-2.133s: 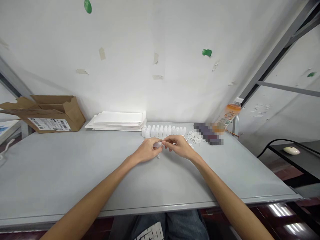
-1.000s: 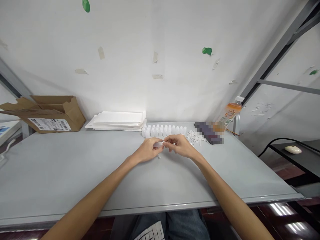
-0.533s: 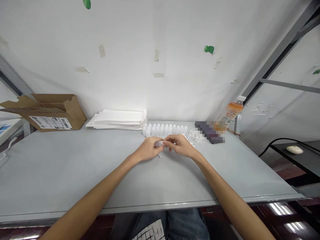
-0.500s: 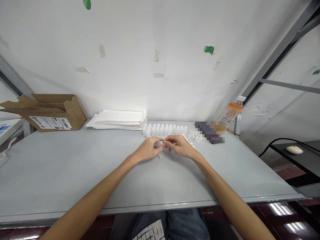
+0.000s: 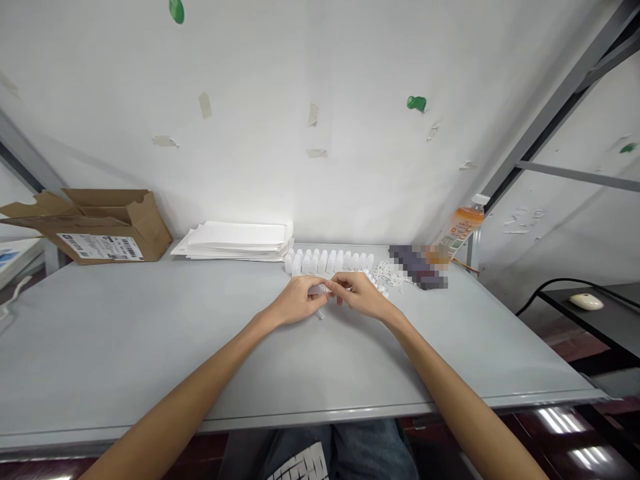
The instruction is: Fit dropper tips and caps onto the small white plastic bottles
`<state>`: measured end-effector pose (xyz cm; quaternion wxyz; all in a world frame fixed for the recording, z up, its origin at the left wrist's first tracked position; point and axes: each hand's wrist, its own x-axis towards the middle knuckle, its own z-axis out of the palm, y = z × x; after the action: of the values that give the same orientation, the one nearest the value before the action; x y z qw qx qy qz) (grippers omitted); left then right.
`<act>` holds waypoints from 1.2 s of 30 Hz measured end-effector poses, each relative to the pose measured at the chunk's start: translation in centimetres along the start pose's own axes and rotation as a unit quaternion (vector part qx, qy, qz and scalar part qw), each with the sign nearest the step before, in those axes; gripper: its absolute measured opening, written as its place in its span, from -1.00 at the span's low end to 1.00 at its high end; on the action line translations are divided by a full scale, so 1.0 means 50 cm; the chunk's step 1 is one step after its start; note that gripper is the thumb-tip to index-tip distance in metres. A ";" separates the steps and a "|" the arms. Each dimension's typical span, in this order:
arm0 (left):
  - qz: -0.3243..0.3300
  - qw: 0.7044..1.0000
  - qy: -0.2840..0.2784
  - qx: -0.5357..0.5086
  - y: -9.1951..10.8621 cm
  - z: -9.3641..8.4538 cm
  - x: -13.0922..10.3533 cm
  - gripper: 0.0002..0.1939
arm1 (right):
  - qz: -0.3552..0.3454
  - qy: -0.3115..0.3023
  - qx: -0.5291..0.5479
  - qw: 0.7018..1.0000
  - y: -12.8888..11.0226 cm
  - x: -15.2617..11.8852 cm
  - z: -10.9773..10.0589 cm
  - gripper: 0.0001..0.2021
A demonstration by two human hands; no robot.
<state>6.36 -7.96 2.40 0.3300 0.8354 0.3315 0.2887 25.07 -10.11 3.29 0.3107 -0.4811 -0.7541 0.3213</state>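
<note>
Holding a small whitish piece [image 5: 317, 291], the left hand [image 5: 299, 300] is closed around it, over the middle of the table [image 5: 325, 373]. The right hand [image 5: 361, 295] is narrow: its thumb and finger pinch the right end of the same piece, but whether a separate part is between the tips, I cannot tell. Compared with half a second ago, the change is small: the two hands now meet more tightly at the tips, and less of the whitish piece can be seen between them. In my judgement, this means that the fine work at this end is in progress and not yet finished. Just below the left hand there is a short pale stick [image 5: 321, 315]; whether it lies on the table or belongs to the piece is not clear. Behind the hands, the white bottles [image 5: 323, 261] stand upright in rows and did not change. Right of them are several small white parts [image 5: 383, 290] and a loose heap of thin white pieces [image 5: 393, 275], near a blurred dark object [image 5: 419, 267]. Farther out are a drink bottle [image 5: 456, 233] at the right, and a stack of white sheets [image 5: 235, 241] and an open cardboard box [image 5: 100, 247] at the left
</note>
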 end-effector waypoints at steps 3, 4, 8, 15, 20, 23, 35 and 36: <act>-0.001 1.000 0.008 0.007 -0.002 0.000 0.000 -0.72 | -0.010 -0.002 0.016 1.000 -0.003 -0.001 -0.002 -0.71; -0.001 1.000 0.010 0.007 -0.002 0.000 0.000 -0.72 | -0.011 -0.005 0.021 1.000 -0.004 -0.001 -0.002 -0.73; 0.003 1.000 0.007 -0.004 0.001 0.000 0.000 -0.71 | 0.000 -0.007 0.014 1.000 -0.001 0.000 0.001 -0.66; 0.003 1.000 0.023 -0.002 0.001 -0.001 0.000 -0.70 | -0.014 0.003 0.022 1.000 -0.001 -0.001 0.004 -0.65; 0.000 1.000 0.011 -0.004 0.000 0.000 0.000 -0.69 | -0.015 -0.003 0.011 1.000 -0.003 -0.002 0.004 -0.66; -0.004 1.000 0.004 -0.005 0.001 0.001 -0.001 -0.70 | -0.011 -0.008 0.005 1.000 -0.001 -0.001 0.005 -0.65; -0.002 1.000 0.007 -0.004 0.006 -0.003 0.001 -0.72 | -0.021 0.002 -0.005 1.000 -0.005 0.000 0.005 -0.61; -0.001 1.000 0.010 0.001 0.005 -0.003 0.001 -0.72 | -0.028 0.005 -0.004 1.000 -0.004 0.000 0.005 -0.65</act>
<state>6.38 -8.00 2.69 0.3267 0.8324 0.3357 0.2961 24.77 -10.25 3.31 0.3215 -0.4628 -0.7668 0.3073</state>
